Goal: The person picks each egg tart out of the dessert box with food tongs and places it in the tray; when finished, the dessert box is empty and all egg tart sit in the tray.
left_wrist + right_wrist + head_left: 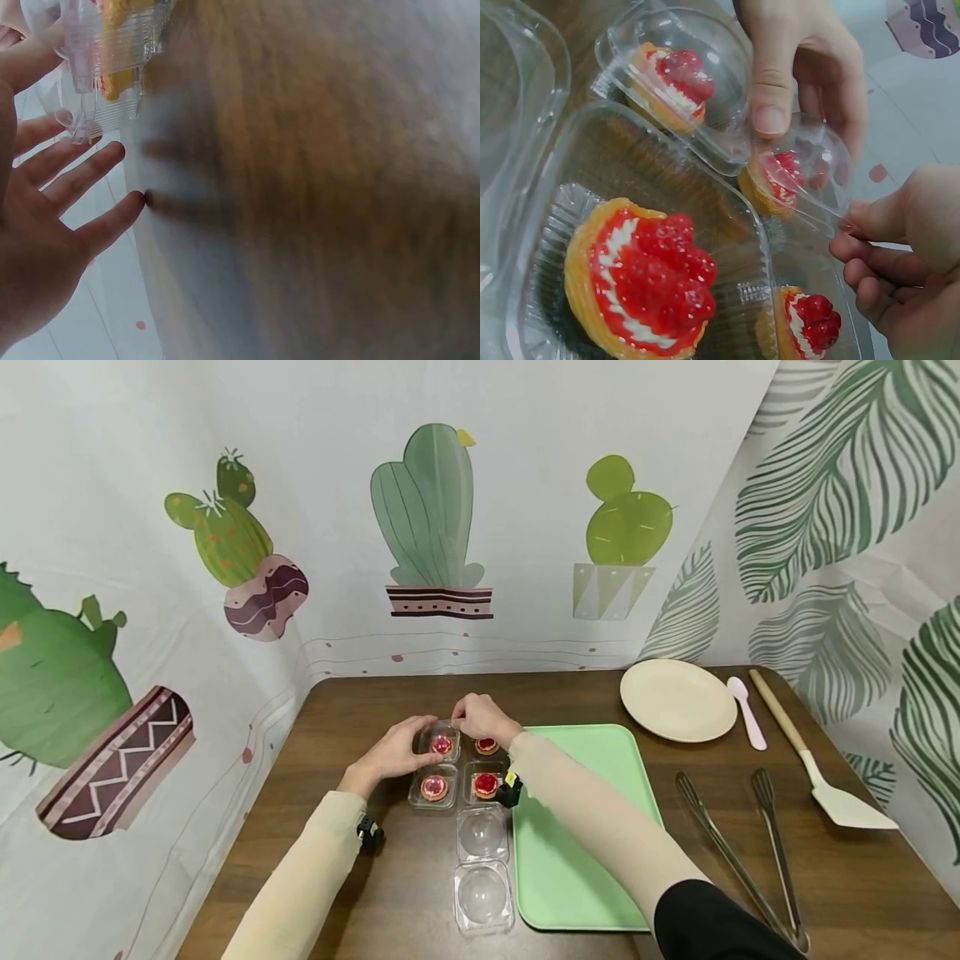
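Several clear plastic boxes, each with a red-berry tart, stand grouped on the table. My left hand (393,750) holds the far-left box (454,755) at its side, thumb near and fingers beyond. In the left wrist view its outer fingers (86,180) are straight and spread. The right hand (486,718) pinches the rim of that box's domed lid (821,146), which lies over the tart (769,184). A lid covers the near-left box (727,82). The near-right box (735,217) is uncovered around its tart (641,277). Partly behind my right wrist is the far-right tart (487,747).
Two bare domed plastic halves (483,835) lie in front of the boxes. A green tray (573,843) is to their right. Further right are a cream plate (678,702), a pink spoon (746,710), a wooden-handled spatula (795,727) and metal tongs (720,839).
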`<state>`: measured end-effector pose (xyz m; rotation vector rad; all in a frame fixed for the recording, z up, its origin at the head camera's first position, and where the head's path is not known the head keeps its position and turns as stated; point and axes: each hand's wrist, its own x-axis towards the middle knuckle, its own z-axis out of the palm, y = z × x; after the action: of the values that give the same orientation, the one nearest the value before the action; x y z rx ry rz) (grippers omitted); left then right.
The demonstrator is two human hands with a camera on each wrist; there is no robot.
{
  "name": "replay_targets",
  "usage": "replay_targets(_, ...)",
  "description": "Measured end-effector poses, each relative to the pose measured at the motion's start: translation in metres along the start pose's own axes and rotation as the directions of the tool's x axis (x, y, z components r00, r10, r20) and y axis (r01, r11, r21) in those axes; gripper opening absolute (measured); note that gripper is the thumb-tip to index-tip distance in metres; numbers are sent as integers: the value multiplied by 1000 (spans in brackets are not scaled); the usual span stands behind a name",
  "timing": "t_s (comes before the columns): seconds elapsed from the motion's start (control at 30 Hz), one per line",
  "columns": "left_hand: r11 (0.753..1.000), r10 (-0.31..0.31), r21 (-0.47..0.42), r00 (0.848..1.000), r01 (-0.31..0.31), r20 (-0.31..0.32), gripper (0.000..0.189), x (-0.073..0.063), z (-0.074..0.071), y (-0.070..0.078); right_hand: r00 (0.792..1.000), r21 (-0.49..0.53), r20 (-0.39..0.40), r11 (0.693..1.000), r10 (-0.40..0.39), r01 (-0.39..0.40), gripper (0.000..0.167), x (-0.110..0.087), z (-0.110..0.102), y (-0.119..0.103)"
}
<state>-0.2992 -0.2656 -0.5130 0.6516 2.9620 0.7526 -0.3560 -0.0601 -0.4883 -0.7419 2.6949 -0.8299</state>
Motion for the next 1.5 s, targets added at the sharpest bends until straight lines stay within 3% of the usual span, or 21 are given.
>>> replay_targets(0.13,1000,1,-9,1000,-1,-6,76,0,-2,2,999,67,-10,997,30,-30,14,-2,-2,-1)
replay_targets(0.23,1000,-6,-11,1000,6,-2,76,0,-3,3,998,197,-5,979,61,-59,13,-5,-2,-2)
replay_targets(0.3,1000,-8,-11,1000,8,-2,77,0,-3,4,995,354,26,930,93,-96,13,-7,-1,-4)
replay_targets(0.4,1000,-13,-19,1000,13,-5,77,-1,-5,5,986,574,94,801,141,-169,19,-11,0,-7)
replay_targets(0.47,1000,-15,-24,1000,15,-8,78,-1,-5,5,977,654,130,727,166,-211,24,-13,1,-9)
replay_targets(0.53,999,-17,-29,1000,17,-8,78,-1,-5,4,972,685,147,689,186,-235,28,-15,2,-10)
replay_targets(0.77,999,-34,-20,999,34,2,81,-3,-5,3,951,742,179,600,253,-299,30,-17,7,-7)
replay_targets(1.1,999,-38,-13,999,38,9,82,-3,-5,3,940,794,204,515,273,-322,33,-18,10,-4)
replay_targets(1.5,1000,-12,-12,1000,12,8,87,-4,-6,2,941,818,226,475,251,-323,34,-21,5,-3)
